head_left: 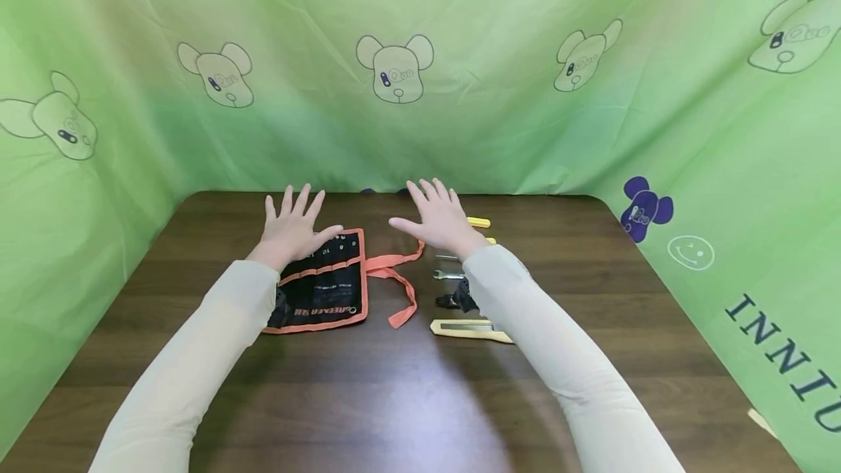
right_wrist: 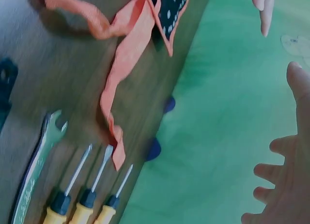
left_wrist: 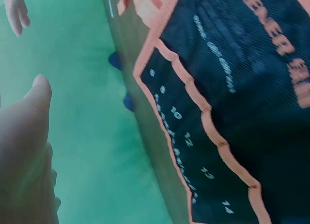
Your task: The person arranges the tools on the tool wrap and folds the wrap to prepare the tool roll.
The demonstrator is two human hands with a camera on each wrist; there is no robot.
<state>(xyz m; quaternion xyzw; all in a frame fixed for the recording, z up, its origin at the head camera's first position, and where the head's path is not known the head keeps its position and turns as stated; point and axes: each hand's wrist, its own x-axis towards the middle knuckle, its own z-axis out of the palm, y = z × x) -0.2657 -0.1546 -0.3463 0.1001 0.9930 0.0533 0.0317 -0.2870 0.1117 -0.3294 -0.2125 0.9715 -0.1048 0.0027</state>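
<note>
Two bare hands, left hand [head_left: 292,232] and right hand [head_left: 442,223], extend over a dark brown wood-grain surface [head_left: 315,400] in the head view. Both are open, fingers spread and straight, and neither has hold of anything. An unrolled black fabric tool roll with orange trim [head_left: 328,285] lies at left; the left hand is above its far left part, covering that corner. Loose orange fabric ties [head_left: 388,263] trail from the roll's right edge. Right of these, from near to far, are a pale yellow box cutter [head_left: 470,331], a small black item [head_left: 447,301] of unclear kind, a silver open-ended wrench [head_left: 448,275] and yellow-handled screwdrivers [head_left: 479,222]. The right arm covers part of this row. Pale sleeves [head_left: 177,363] cover both arms. Green printed cloth [head_left: 397,144] hangs behind the far edge.

Left wrist view: the roll lies flat, its pockets marked with white numerals, 10, 12, 13 and 14 being legible. The left thumb is extended, clear of the roll; the other fingers are largely hidden.

Right wrist view: three screwdrivers lie side by side, next to the wrench. The right hand's thumb and fingers are apart, touching none of the tools.
</note>
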